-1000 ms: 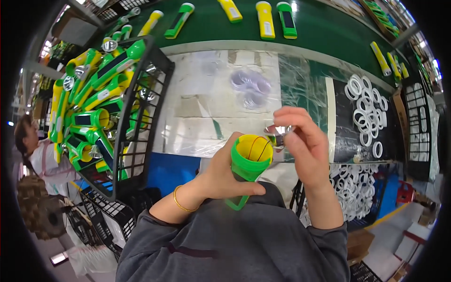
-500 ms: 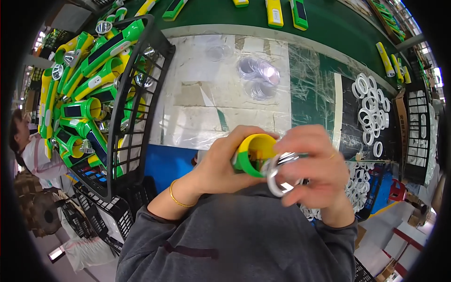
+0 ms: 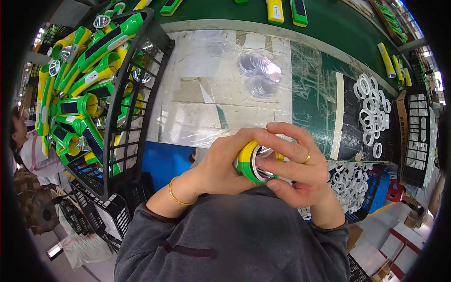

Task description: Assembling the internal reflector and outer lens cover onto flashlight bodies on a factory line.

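Note:
My left hand [image 3: 223,164] is wrapped around a green and yellow flashlight body [image 3: 245,162], its open head turned toward the right. A shiny reflector cup [image 3: 264,175] sits at the mouth of that head. My right hand [image 3: 296,167] has its fingers on the reflector, with the thumb at the lower rim and other fingertips at the upper edge and inside. Those fingers partly cover the reflector, so how deep it sits is hidden.
A black crate [image 3: 110,155] on the left holds several green and yellow flashlights. Clear round lenses [image 3: 259,70] lie stacked on the table [image 3: 188,120]. White rings [image 3: 371,110] are scattered at right, with more in a bin [image 3: 350,188] below. Flashlights [image 3: 299,11] lie on the far green surface.
My right hand has moved left with the reflector, from beside the flashlight head to its mouth. The reflector now rests against the opening.

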`<state>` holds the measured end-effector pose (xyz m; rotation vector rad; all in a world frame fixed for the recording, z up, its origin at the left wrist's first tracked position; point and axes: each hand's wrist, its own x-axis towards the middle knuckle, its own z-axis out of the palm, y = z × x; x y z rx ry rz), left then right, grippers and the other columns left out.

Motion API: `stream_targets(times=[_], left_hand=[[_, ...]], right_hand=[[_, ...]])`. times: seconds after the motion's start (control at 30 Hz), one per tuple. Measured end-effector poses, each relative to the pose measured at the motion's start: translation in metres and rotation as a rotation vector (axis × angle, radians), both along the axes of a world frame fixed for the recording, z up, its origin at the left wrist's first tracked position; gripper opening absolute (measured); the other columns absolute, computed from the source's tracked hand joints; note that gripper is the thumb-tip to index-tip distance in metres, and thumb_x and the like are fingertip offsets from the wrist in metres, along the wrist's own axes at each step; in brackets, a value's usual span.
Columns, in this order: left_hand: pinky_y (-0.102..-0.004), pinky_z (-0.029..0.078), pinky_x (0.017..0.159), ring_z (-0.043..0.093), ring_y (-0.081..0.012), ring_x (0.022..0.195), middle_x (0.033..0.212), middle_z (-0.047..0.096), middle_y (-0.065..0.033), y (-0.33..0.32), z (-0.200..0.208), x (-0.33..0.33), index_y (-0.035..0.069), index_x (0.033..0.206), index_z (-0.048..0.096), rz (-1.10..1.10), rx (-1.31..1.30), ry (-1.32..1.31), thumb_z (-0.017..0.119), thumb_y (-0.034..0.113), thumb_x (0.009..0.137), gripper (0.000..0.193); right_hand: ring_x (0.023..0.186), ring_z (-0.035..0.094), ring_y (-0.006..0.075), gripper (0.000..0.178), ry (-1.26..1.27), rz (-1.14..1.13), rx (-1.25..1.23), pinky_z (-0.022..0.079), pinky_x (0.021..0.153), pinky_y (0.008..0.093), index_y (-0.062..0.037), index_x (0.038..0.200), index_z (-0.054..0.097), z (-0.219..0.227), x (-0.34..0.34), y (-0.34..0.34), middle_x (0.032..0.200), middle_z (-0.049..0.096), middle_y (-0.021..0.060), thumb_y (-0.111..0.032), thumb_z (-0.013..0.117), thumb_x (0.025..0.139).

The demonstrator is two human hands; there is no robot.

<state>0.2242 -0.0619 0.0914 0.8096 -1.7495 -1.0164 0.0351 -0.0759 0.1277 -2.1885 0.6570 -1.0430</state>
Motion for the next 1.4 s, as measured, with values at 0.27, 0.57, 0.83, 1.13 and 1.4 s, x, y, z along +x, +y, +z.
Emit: stream_targets(times=[0.27,0.57,0.83,1.13,1.4], left_hand=[[-0.0344,0.051,0.071,0.065,-0.0302,0.086,0.1,0.062,-0.0118,-0.001,0.01,0.002,0.005,0.119,0.047,-0.083,0.022,-0.04,0.081,0.011,0.062,0.066],[-0.0332,0.051,0.075,0.065,-0.0272,0.087,0.102,0.063,-0.0114,-0.002,-0.004,0.005,0.001,0.126,0.045,-0.232,0.104,0.199,0.084,0.033,0.062,0.081],[-0.0341,0.051,0.074,0.066,-0.0281,0.086,0.101,0.065,-0.0125,0.0,-0.005,0.008,0.001,0.125,0.046,-0.217,0.075,0.175,0.083,0.031,0.064,0.078],[-0.0342,0.051,0.073,0.065,-0.0286,0.085,0.101,0.063,-0.0141,0.004,-0.004,0.006,-0.001,0.123,0.046,-0.202,0.091,0.251,0.077,0.019,0.066,0.067],[-0.031,0.048,0.063,0.058,-0.0219,0.071,0.089,0.058,-0.0227,0.007,-0.002,0.019,0.004,0.117,0.041,-0.101,0.168,0.387,0.065,0.035,0.077,0.055]], right_hand=[[0.104,0.054,0.0354,0.026,0.165,-0.05,-0.184,0.047,0.084,0.0411,-0.0112,0.087,0.071,0.007,-0.006,0.005,0.117,0.061,0.0152,-0.035,0.067,0.077],[0.104,0.054,0.0343,0.028,0.198,-0.036,-0.275,0.048,0.082,0.039,-0.0112,0.086,0.07,0.008,-0.007,0.004,0.117,0.06,0.0156,-0.038,0.067,0.077],[0.102,0.056,0.0335,0.029,0.161,-0.041,-0.289,0.049,0.081,0.0382,-0.0099,0.084,0.069,0.006,-0.005,0.004,0.118,0.059,0.0161,-0.038,0.067,0.076],[0.104,0.055,0.033,0.028,0.229,-0.046,-0.317,0.049,0.082,0.0374,-0.0102,0.084,0.068,0.012,-0.003,0.002,0.119,0.058,0.0167,-0.038,0.067,0.077],[0.082,0.061,0.0122,0.027,-0.115,-0.562,0.454,0.049,0.064,0.0262,-0.0008,0.109,0.063,-0.051,-0.03,-0.065,0.112,0.059,0.0099,-0.012,0.063,0.084]])
